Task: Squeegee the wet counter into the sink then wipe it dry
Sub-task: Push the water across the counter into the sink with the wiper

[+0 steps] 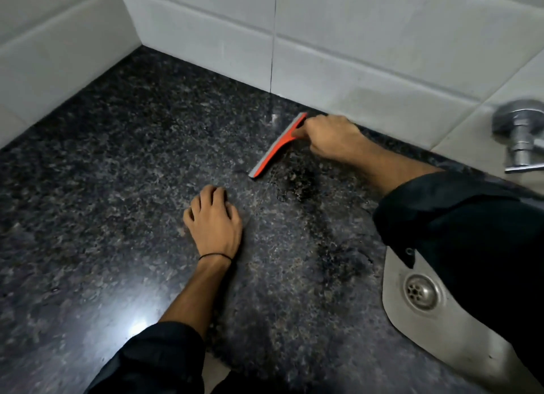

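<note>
My right hand (332, 139) is closed on the handle of an orange squeegee (275, 147) with a grey blade, set slantwise on the dark speckled granite counter (103, 187) near the back wall. Wet dark patches (303, 184) lie just to the right of the blade, toward the steel sink (459, 329) at the lower right. Resting flat on the counter in the middle, my left hand (213, 220) has its fingers curled down and holds nothing. My right sleeve covers part of the sink.
White tiled walls (353, 40) close the counter at the back and left, meeting in a corner. A chrome tap (521, 134) juts from the right wall above the sink. The sink's drain (419, 290) shows beside my sleeve.
</note>
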